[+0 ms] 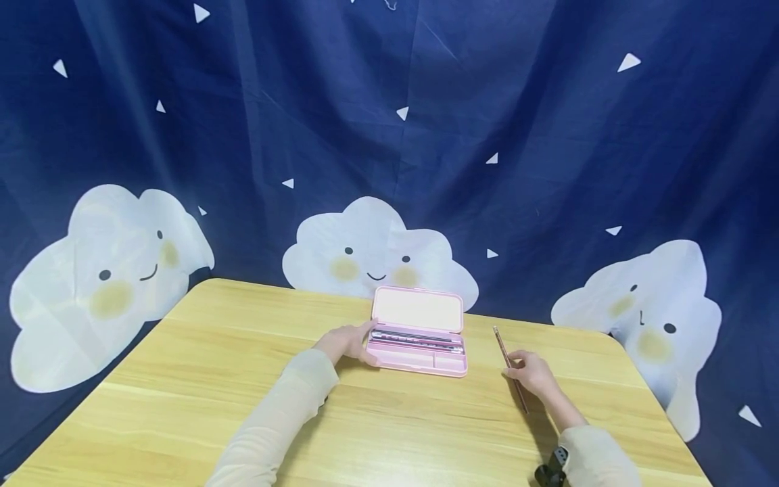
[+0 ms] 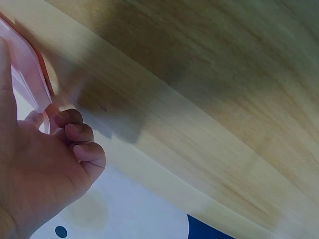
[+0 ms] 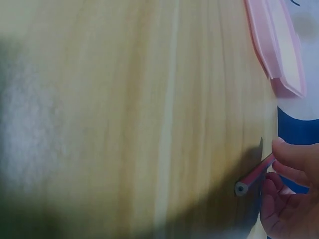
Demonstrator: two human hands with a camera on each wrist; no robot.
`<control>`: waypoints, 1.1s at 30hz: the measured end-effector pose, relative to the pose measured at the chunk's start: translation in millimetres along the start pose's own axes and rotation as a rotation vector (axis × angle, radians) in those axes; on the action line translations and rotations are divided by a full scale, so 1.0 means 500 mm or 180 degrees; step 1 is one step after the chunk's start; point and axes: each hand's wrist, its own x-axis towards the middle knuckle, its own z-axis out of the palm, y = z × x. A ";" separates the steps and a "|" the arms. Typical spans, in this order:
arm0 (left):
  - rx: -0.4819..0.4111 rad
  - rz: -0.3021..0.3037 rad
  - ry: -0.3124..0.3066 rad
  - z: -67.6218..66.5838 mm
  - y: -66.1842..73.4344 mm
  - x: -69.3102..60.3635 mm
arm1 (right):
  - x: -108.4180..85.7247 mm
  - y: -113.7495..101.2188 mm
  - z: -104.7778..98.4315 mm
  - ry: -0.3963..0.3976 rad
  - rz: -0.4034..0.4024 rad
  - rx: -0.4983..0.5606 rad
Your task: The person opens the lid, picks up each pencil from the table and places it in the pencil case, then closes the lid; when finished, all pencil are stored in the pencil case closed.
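A pink pencil case (image 1: 402, 360) lies on the table with its lid raised at the back. Several pencils (image 1: 416, 338) rest in its rear compartment. My left hand (image 1: 347, 341) grips the case's left end between thumb and fingers; in the left wrist view the other fingers of that hand (image 2: 50, 164) curl beside the case's corner. To the right of the case, my right hand (image 1: 532, 372) pinches a reddish pencil (image 1: 502, 348) between thumb and fingers. The right wrist view shows one end of this pencil (image 3: 254, 177) pointing out from the hand toward the camera.
A light wooden table (image 1: 182, 379) spreads under both hands. Behind its far edge hangs a dark blue curtain (image 1: 341, 149) printed with white clouds and triangles. A black device (image 1: 552, 468) sits at my right wrist.
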 end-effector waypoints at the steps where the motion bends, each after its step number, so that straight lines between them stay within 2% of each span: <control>1: 0.0014 -0.0002 0.0004 0.000 0.000 0.001 | 0.000 -0.001 0.001 -0.0030 0.0026 -0.0012; 6: 0.0061 0.0003 0.0014 0.001 0.001 0.001 | -0.001 -0.004 0.007 -0.0075 0.0074 -0.0003; 15: -0.0017 -0.0018 0.0008 0.001 0.000 0.001 | 0.001 0.002 0.012 -0.0088 0.0068 -0.0035; 28: -0.0013 -0.0057 0.0008 0.007 -0.005 0.007 | 0.009 -0.013 0.017 0.0304 -0.0102 0.0041; 33: -0.0019 -0.0063 0.0009 0.007 -0.004 0.006 | 0.019 -0.036 0.024 0.0508 -0.0330 0.0102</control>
